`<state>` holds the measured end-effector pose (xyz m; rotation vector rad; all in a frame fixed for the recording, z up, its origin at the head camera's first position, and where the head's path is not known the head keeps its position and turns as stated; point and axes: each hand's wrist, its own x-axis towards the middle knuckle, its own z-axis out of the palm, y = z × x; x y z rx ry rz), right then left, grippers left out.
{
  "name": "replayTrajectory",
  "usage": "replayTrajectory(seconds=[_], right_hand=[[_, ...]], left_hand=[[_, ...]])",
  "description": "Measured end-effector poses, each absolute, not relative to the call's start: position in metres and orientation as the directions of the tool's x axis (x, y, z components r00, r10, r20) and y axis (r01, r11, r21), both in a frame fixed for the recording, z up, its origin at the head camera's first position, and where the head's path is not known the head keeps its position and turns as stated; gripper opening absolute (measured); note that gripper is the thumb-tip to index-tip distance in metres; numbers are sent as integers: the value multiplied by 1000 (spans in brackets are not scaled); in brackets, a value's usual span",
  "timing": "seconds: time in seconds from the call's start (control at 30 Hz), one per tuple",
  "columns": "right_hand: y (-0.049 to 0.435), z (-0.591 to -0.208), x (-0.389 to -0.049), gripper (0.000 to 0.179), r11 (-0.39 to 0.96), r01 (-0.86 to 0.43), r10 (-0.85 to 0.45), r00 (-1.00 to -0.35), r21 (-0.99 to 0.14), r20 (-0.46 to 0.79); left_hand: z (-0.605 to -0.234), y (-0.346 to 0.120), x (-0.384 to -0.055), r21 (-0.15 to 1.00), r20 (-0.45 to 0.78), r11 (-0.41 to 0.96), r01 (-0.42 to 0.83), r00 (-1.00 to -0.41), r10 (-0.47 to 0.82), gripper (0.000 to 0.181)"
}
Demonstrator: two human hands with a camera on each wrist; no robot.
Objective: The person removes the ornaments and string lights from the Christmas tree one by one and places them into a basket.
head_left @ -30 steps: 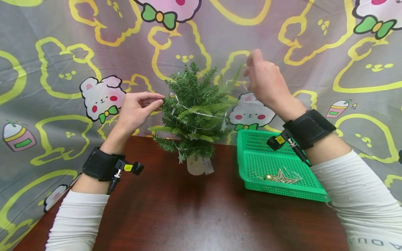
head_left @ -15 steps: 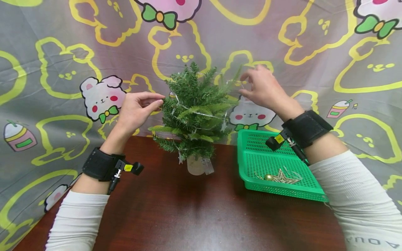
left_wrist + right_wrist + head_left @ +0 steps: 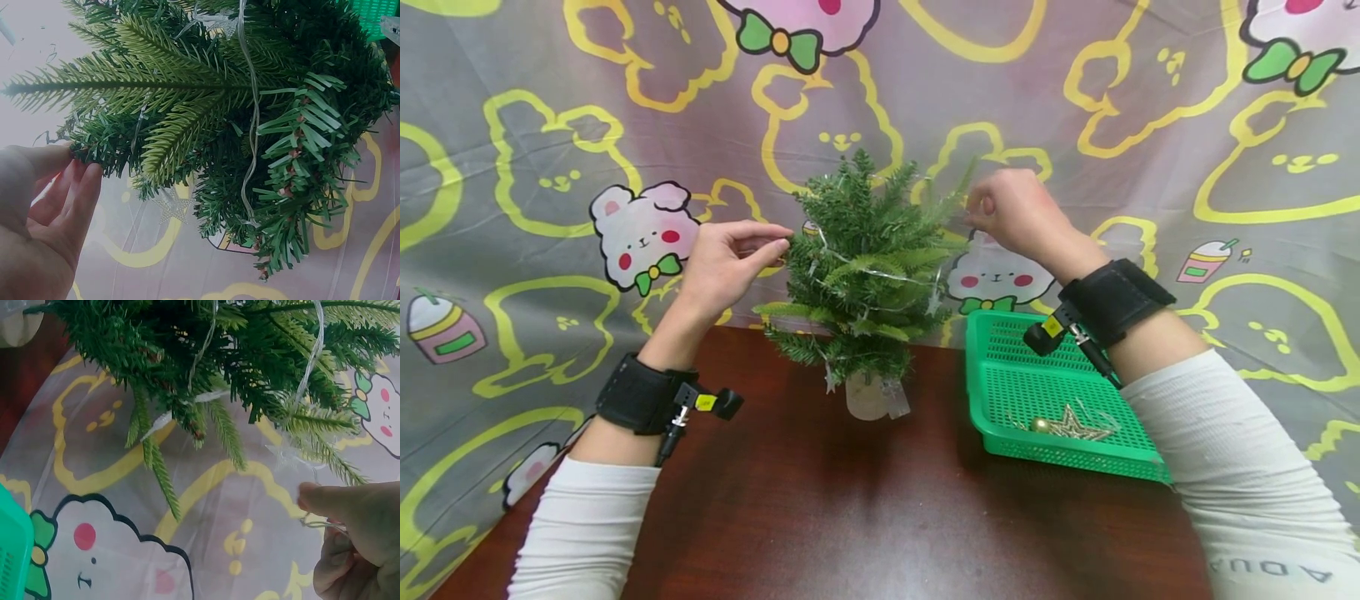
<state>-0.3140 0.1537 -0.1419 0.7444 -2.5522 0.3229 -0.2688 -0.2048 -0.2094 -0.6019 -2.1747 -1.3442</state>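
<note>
A small artificial Christmas tree stands on a pale base. Clear string lights with star-shaped bulbs loop around its branches. At the tree's left side my left hand pinches the tip of a green branch between thumb and fingers. My right hand is raised at the upper right of the tree. In the right wrist view it holds the thin wire of the lights between thumb and curled fingers. One clear star hangs just beyond the thumb, near the branches.
A green plastic basket sits right of the tree, under the right forearm. Inside lie a gold glitter star and a gold ball. A cartoon-printed curtain hangs close behind the tree. The brown table extends in front.
My right hand has come down and slightly left, closer to the tree; its fingers opened somewhat midway and are now curled in. My left hand has stayed at the branch.
</note>
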Motion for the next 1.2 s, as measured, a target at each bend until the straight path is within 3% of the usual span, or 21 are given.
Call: replayTrajectory(seconds=[0.37,0.57,0.77,0.93,1.2], right_hand=[[151,-143,-318,27,835,-478,-296,-809,-274,507],[150,-144,-320,38,821,-431,-267,-870,-374,415],[153,-148,-321,43,667,-380,-225,-923,-640,314],[153,-147,-322,38,506,-299,-169,-954,-809,246],[160,-154,-324,19,448,-367,-182,-930,-815,319]], left_hand=[[-209,-205,-268,681,623,417,602,-775,102,23],[-209,-205,-268,676,625,425,601,-774,101,22],[-209,-205,-269,677,622,431,596,-777,98,22],[-209,-205,-269,691,611,425,585,-786,88,23],[-208,-206,-272,710,597,415,569,-799,75,24]])
